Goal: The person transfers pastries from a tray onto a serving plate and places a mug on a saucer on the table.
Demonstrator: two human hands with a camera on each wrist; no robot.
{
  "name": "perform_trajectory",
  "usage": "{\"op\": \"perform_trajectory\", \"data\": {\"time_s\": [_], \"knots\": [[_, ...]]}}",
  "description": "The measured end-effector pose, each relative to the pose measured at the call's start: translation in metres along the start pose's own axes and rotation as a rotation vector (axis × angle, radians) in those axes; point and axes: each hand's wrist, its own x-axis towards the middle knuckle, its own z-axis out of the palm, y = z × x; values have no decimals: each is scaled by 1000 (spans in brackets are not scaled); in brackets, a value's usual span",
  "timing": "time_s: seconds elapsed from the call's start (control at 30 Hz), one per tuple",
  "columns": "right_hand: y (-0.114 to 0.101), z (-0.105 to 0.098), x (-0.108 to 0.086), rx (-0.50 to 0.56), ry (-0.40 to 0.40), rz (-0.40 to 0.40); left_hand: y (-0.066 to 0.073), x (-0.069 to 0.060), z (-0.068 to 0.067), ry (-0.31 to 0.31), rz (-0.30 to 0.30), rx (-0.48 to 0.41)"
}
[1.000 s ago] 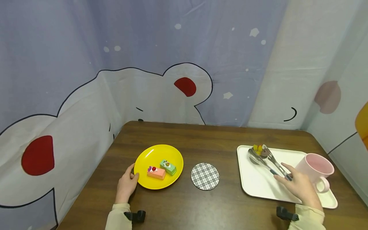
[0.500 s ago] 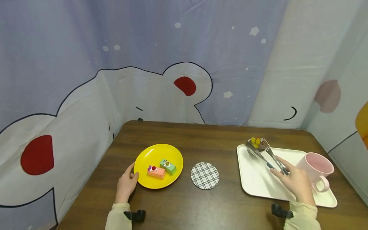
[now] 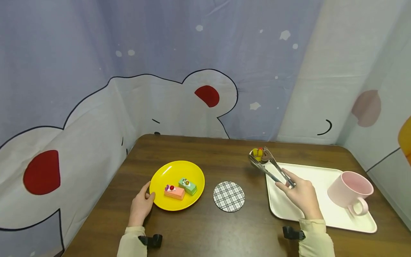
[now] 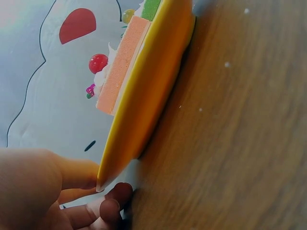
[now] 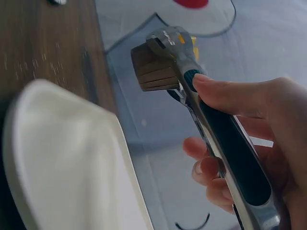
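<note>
My left hand pinches the near-left rim of a yellow plate, thumb on top and fingers at the edge. On that plate lie a pink toy cake slice and a green one. In my right hand are metal serving tongs with dark grip pads. The tips of the tongs clasp a small brown cake topped with yellow and red pieces, raised beyond the tray's left edge. In the right wrist view the brown cake sits between the tong heads.
A white tray lies on the right, bearing a pink mug. Between plate and tray is a round checked coaster. The brown wooden table meets a patterned curtain behind.
The right hand has lifted the tongs with the brown cake off the tray and carried them left and slightly away. The left hand and plate stay put.
</note>
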Motion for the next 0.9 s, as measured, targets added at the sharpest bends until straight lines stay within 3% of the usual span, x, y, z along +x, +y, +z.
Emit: {"op": "perform_trajectory", "data": {"time_s": [0.33, 0.6, 0.9], "knots": [[-37, 26, 5, 49, 55, -121, 2, 0, -2, 3, -3, -4], [-64, 48, 1, 109, 29, -223, 2, -2, -1, 7, -5, -11], [-92, 66, 0, 101, -50, -253, 1, 0, 1, 6, -7, -7]]}}
